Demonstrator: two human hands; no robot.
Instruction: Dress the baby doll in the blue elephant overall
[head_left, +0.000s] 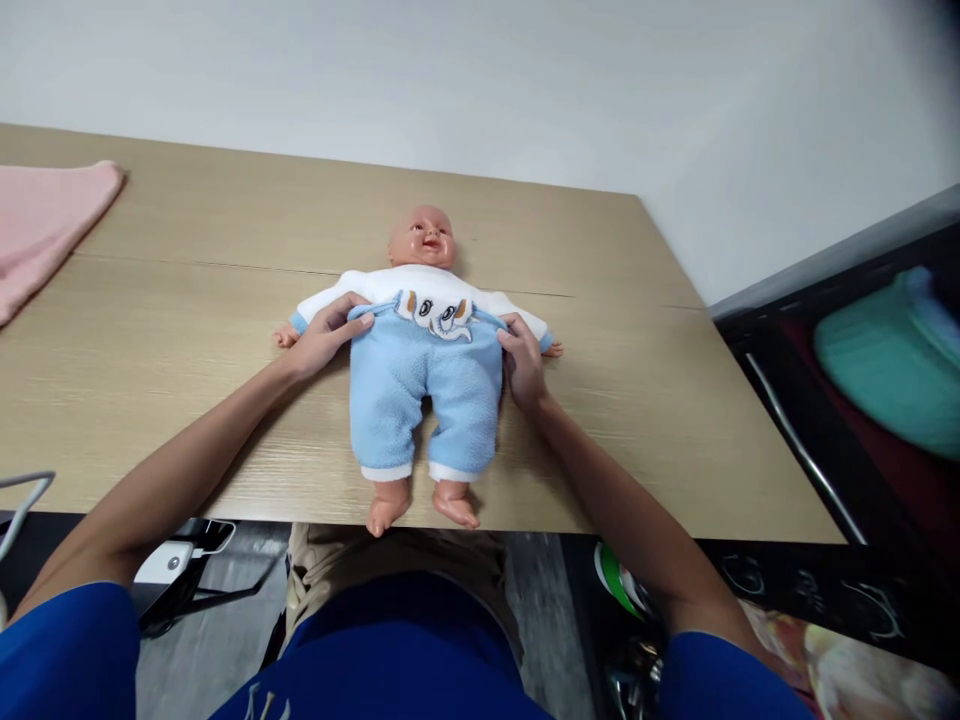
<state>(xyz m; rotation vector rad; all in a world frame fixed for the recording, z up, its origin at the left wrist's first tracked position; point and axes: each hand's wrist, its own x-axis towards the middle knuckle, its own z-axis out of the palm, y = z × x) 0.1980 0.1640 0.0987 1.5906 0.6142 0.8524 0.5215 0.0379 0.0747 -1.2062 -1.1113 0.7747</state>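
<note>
A baby doll (424, 238) lies on its back on the wooden table (622, 420), head away from me and bare feet at the near edge. It wears a white top and light blue pants (390, 390) with white cuffs and an elephant face on the front. My left hand (330, 330) pinches the waist of the pants at the left side. On the opposite side, my right hand (521, 360) grips the same waistband between thumb and fingers. The doll's arms stretch out sideways, in white sleeves with blue cuffs.
A pink cloth (52, 220) lies at the table's far left. A white wall (420, 90) stands behind the table. To the right is a dark shelf with a blurred teal item (892, 360). A grey cable (30, 490) loops at the near left edge.
</note>
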